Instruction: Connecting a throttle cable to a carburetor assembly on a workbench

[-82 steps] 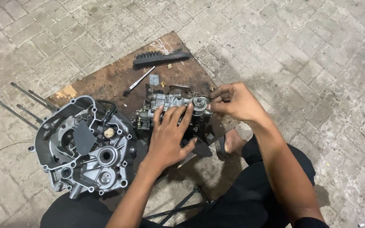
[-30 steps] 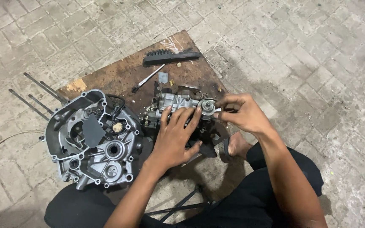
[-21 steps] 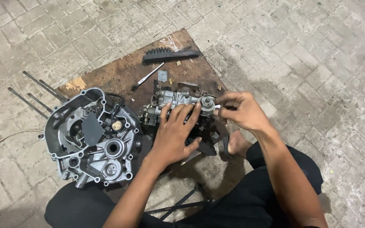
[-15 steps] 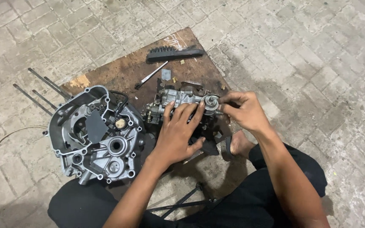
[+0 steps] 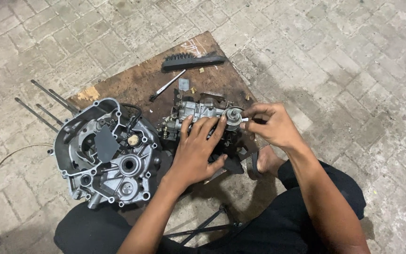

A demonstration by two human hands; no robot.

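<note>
Two bare hands work on a small metal engine assembly (image 5: 198, 115) near the middle of the frame, resting on a brown wooden board (image 5: 132, 80) that lies on the paved ground. Only the head view is given. The assembly's long axis runs roughly left to right across the frame, tilting slightly upward toward the right, where a round silver fitting (image 5: 234, 116) sits at its end.

Left of it, in the lower left of the frame, lies a large grey crankcase half (image 5: 106, 153), open side up; inside its hollow are a dark flat piece, a round bearing seat and a small brass-coloured part.

The left hand (image 5: 198, 150) lies flat, palm down, over the assembly, fingers spread and pressing on its top, the forearm rising from the bottom edge of the frame. The right hand (image 5: 271, 126) comes in from the lower right, fingers curled narrow and pinching at the round fitting; what it pinches is too small to tell.

A black brush (image 5: 191, 61) and a thin tool (image 5: 167, 86) lie on the board toward the top of the frame.
</note>
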